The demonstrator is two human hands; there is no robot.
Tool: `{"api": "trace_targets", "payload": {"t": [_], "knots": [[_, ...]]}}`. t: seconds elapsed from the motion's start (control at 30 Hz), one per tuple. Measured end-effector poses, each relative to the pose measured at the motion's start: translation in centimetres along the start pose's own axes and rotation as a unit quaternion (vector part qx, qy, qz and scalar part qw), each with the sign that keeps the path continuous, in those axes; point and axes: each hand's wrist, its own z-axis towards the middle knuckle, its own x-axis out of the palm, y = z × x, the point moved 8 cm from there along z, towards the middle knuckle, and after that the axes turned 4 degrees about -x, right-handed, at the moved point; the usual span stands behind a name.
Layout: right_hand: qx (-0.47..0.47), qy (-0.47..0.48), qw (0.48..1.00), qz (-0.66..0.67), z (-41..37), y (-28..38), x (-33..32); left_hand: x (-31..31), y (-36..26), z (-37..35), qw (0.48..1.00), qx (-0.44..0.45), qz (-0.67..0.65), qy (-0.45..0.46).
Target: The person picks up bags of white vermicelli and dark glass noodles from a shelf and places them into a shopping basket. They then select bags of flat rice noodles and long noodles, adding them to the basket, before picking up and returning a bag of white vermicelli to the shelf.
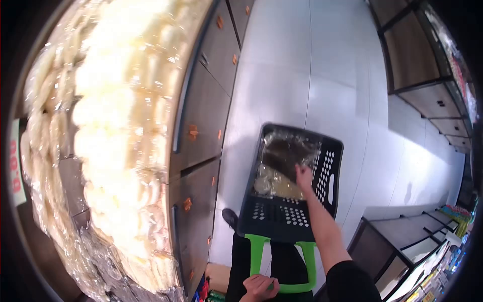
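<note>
A black shopping basket with round holes in its walls stands low in front of me. My left hand is wrapped round its green handle, which is folded toward me. Inside the basket lie plastic-wrapped packages, one dark brown and one pale yellowish; the shiny wrap hides what they contain. Reaching in from the right, my right hand has its fingers closed at the edge of the dark package, apparently pinching its wrap.
At my left, a wooden display counter bears many pale, film-wrapped packs. A price sign is at the far left. Shelving units line the right side across the pale tiled floor. My shoe is beside the basket.
</note>
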Motion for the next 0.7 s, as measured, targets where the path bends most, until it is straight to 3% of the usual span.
{"api": "trace_targets", "payload": {"t": [0.07,0.13,0.2,0.27,0.33,0.4,0.43,0.53,0.7], "knots": [[-0.045,-0.033,0.992,-0.112,-3.9,3.1,-0.9,0.0,-0.2,0.0,1.000,-0.002,-0.017,-0.003],[-0.061,-0.071,0.991,-0.095,-8.1,7.3,-3.3,-0.9,-0.6,-0.4,0.999,0.005,-0.035,-0.018],[-0.049,-0.114,0.987,-0.103,-10.2,9.0,-5.1,-0.3,0.1,-0.3,0.994,-0.041,-0.068,0.079],[-0.094,-0.165,0.978,-0.092,-12.7,9.2,-7.6,-2.6,-0.6,-0.5,0.993,-0.003,-0.092,0.072],[-0.070,-0.236,0.963,-0.108,-16.6,10.7,-11.6,-5.0,-0.8,-1.9,0.990,0.026,-0.116,0.080],[-0.075,-0.207,0.972,-0.085,-18.5,12.7,-15.6,-8.0,1.2,-3.4,0.997,0.030,-0.073,0.010],[-0.064,-0.169,0.981,-0.064,-20.3,13.5,-16.7,-8.2,3.2,-4.4,0.989,-0.032,-0.101,0.099],[-0.131,-0.163,0.977,0.051,-29.2,23.9,-22.4,-11.7,7.1,-5.9,0.981,-0.054,-0.139,0.120],[-0.285,-0.161,0.944,-0.051,-41.6,37.7,-25.9,-19.1,10.7,-6.7,0.975,-0.103,-0.181,0.083]]}}
